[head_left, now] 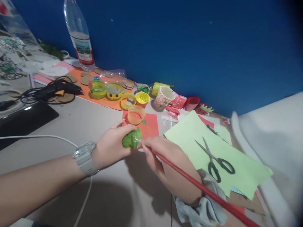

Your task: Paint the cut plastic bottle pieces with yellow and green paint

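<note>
My left hand (114,141), with a grey watch on the wrist, is closed around a small green piece (129,138) that looks painted, and keeps it above the table. In my right hand (171,164) is a paintbrush (184,177) with a long red handle, pinched near its front end. The brush's tip meets the right side of the green piece; the bristles are hard to make out. Just beyond lies a red paper sheet (151,124) bearing a pale orange ring (136,114). Behind it stand a yellow ring (128,101) and a small cup of yellow paint (142,98).
Green paper (189,138) with black-handled scissors (214,160) lies at right. A patterned cup (164,97) stands near the blue wall (180,41). At left are a clear bottle (81,47), decorated rings (114,91), a glue gun (63,85) and a white cable (47,136).
</note>
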`<state>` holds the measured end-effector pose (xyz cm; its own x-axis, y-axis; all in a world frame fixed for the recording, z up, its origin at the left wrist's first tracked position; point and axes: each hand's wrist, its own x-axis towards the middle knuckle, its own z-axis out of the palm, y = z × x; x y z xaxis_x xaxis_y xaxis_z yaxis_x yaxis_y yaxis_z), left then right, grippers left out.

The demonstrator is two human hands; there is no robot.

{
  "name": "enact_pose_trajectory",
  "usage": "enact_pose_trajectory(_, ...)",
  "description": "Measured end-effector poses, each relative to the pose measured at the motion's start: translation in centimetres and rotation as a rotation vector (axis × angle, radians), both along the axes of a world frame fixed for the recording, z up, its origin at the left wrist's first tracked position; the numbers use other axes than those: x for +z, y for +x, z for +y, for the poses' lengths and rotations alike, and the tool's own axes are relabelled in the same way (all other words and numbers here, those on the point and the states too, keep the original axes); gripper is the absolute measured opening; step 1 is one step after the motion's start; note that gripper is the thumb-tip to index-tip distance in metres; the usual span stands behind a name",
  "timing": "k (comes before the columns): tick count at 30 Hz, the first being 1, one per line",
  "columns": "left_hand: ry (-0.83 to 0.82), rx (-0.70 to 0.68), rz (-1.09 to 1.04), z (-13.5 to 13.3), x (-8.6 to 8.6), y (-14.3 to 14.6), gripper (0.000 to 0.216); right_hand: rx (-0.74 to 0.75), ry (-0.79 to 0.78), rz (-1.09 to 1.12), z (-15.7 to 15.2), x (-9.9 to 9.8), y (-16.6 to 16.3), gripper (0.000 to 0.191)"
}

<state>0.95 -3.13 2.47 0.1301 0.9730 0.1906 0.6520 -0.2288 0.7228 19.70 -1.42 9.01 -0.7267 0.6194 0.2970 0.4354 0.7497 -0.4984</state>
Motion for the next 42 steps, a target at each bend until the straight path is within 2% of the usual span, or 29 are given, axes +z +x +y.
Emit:
enact_pose_trajectory(2, -0.001, 0.005, 0.003, 0.0, 0.0, 0.0, 0.028, -0.049, 0.007, -0.009, -0.1, -0.1, -0.1, 0.021)
enact_pose_trajectory(5, 0.012, 0.004, -0.005, 0.1, 0.0, -0.1, 0.026, 0.017, -0.037, -0.001, -0.3, -0.2, -0.2, 0.019)
enact_pose_trajectory(7, 0.03, -0.006, -0.009, 0.1, -0.1, -0.2, 0.024, 0.047, -0.001, -0.003, -0.4, -0.2, -0.2, 0.017)
enact_pose_trajectory(11, 0.028, 0.025, 0.019, 0.1, -0.2, -0.2, 0.025, -0.077, 0.105, -0.02, -0.4, -0.1, -0.1, 0.02)
enact_pose_trajectory(16, 0.031, 0.009, -0.028, 0.0, -0.2, -0.2, 0.025, 0.101, 0.01, 0.007, -0.4, -0.2, -0.1, 0.018)
enact_pose_trajectory(19, 0.035, 0.003, -0.077, -0.1, -0.2, -0.3, 0.028, -0.065, -0.009, 0.002, 0.2, 0.1, 0.5, 0.017)
enact_pose_trajectory(21, 0.04, 0.0, -0.131, -0.1, -0.2, -0.4, 0.034, -0.182, -0.071, 0.09, 0.9, 0.6, 1.4, 0.018)
enact_pose_trajectory(23, 0.036, -0.029, -0.214, 0.0, -0.3, -0.6, 0.04, -0.219, -0.198, 0.262, 1.7, 0.9, 2.2, 0.02)
enact_pose_trajectory(26, -0.01, -0.084, -0.295, 0.2, -0.5, -0.9, 0.044, -0.167, -0.439, 0.447, 2.7, 0.5, 2.8, 0.023)
enact_pose_trajectory(30, -0.154, -0.095, -0.27, 0.5, -0.4, -0.9, 0.047, -0.084, -0.623, 0.397, 3.5, -0.8, 2.6, 0.024)
enact_pose_trajectory(34, -0.211, -0.101, -0.182, 0.4, 0.0, -0.9, 0.055, -0.043, -0.653, 0.349, 3.8, -1.4, 2.6, 0.025)
enact_pose_trajectory(38, -0.193, -0.074, -0.104, 0.2, 0.4, -1.0, 0.063, -0.03, -0.617, 0.302, 3.6, -1.4, 2.3, 0.026)
enact_pose_trajectory(42, -0.169, -0.005, -0.029, 0.0, 0.3, -0.9, 0.06, 0.006, -0.609, 0.259, 3.1, -1.4, 2.0, 0.026)
